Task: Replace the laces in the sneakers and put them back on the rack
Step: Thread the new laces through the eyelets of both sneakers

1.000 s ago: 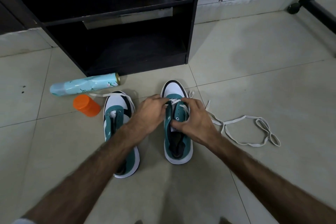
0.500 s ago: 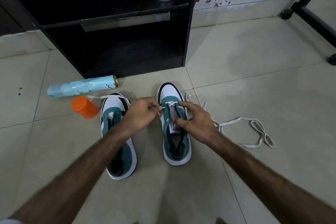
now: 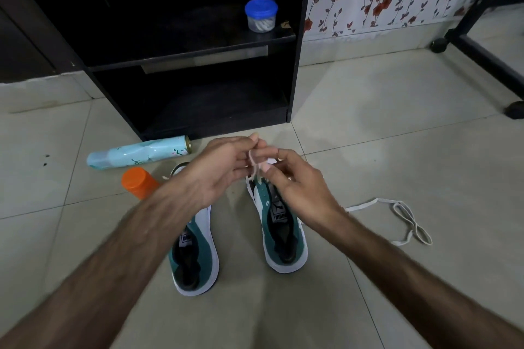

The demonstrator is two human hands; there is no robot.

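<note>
Beside the sneakers lie spray can, orange cap, loose lace.

My left hand, right hand: both bare, no rings, no gloves. Wrists bare too, no watch or band. Forearms uncovered and hairy along full visible length, no sleeve showing. Fingernails short, plain, a few visible at fingertips.

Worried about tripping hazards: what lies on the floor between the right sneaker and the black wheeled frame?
In the head view, a loose white lace lies looped on the tiles between the right sneaker and the black wheeled frame.
</note>
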